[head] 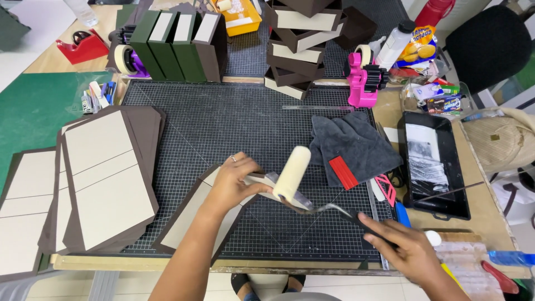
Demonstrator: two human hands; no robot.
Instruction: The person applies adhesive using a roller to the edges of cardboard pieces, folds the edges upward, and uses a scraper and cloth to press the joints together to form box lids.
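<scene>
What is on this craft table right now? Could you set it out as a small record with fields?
Left hand: presses down a brown-edged card sheet
Right hand: grips the handle of a foam roller lying over that sheet
Surface: gridded cutting mat
Left of mat: stack of card sheets
Right of mat: grey cloth, black tray
Far edge: pink tape dispenser, folded boxes

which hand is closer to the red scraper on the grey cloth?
Right. The right hand grips the roller handle below the red scraper; the left hand presses the card well to its left.
</scene>
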